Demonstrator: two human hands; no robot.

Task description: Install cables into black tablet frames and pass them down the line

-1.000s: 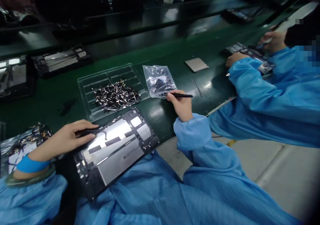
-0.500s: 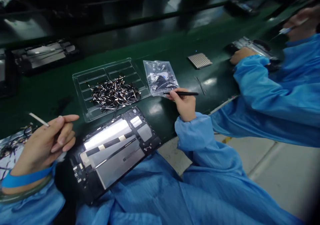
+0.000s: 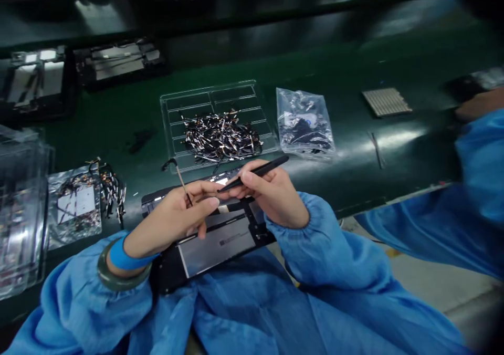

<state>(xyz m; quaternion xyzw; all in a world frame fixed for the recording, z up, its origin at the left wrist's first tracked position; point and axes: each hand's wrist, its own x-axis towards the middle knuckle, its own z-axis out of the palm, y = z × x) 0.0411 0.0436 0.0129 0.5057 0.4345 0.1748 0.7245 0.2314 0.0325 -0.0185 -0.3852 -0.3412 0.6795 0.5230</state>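
My right hand (image 3: 277, 195) grips a pair of black tweezers (image 3: 271, 165), whose tip points left at the fingertips of my left hand (image 3: 177, 216). Between the fingers of the left hand a thin flat cable (image 3: 181, 179) sticks up, pale along its length with a dark curled end. Both hands are over an opened tablet (image 3: 218, 247) at the bench's front edge, and they cover much of its upper part. Whether the tweezers pinch anything small at their tip cannot be made out.
Behind the tablet, a clear plastic tray (image 3: 167, 129) carries a heap of small cables. A clear bag (image 3: 305, 124) of dark parts lies right of it. More cables lie on a silvery bag (image 3: 79, 208) at left. A ribbed block (image 3: 386, 102) and a co-worker's sleeve (image 3: 482, 160) are at right.
My left hand has come right, over the tablet, with the cable. My right hand has moved from the clear bag to the left hand, still holding the tweezers. The view has shifted left.
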